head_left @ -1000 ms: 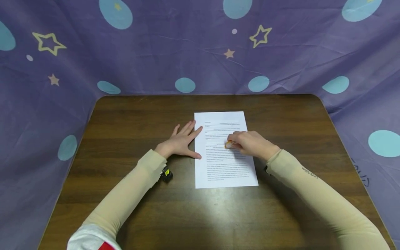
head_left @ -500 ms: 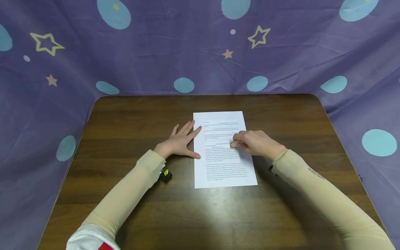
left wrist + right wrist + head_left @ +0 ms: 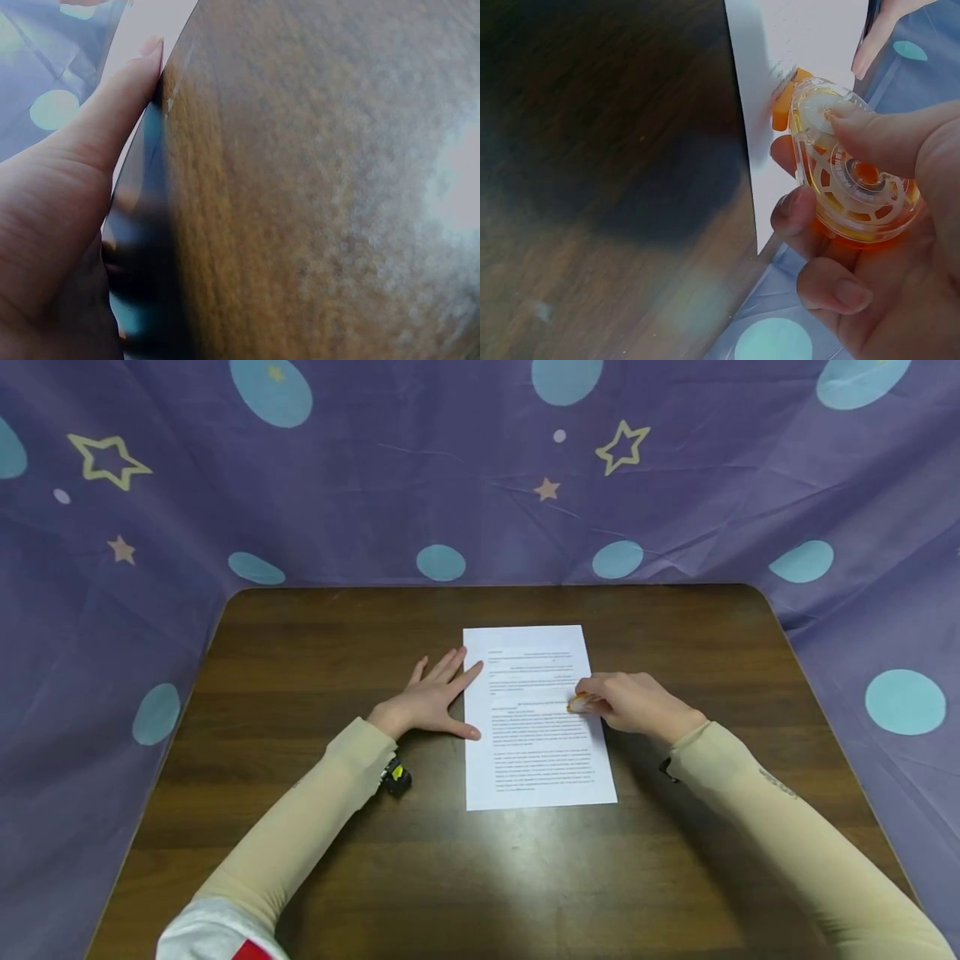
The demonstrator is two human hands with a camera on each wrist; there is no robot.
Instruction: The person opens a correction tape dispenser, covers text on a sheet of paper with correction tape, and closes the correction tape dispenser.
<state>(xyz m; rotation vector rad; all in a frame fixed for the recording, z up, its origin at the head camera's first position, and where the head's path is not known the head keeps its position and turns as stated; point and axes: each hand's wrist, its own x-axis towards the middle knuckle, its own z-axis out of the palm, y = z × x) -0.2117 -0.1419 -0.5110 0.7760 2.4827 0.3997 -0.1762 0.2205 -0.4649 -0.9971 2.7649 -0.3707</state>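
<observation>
Over the right half of a printed sheet (image 3: 536, 752), between 2 and 3 o'clock from its middle, a clear-cased dispenser (image 3: 855, 193) with orange parts, apparently for correction tape, is held near the end of a line of text. Its orange tip (image 3: 783, 111) points down at the paper; whether it actually touches cannot be told. The right hand (image 3: 637, 703), coming from 3 o'clock, pinches the case between a thumb laid on its flat face and fingers curled behind, a hold that probably lets the tip be steered finely while leaving it uncovered.

At 9 o'clock, the person's left hand (image 3: 427, 703) is spread wide, thumb and index fingertips resting on the sheet's edge, most likely to stop the page from sliding. The paper lies flat on a brown wooden counter (image 3: 465, 877), its short edge toward the person, within reach of both arms in beige sleeves (image 3: 300, 814). A black device with a yellow patch (image 3: 396, 777) sits under the left wrist at 8 o'clock. Beyond, at 12 o'clock, hangs a purple cloth (image 3: 480, 468) patterned with stars and blue spots.
</observation>
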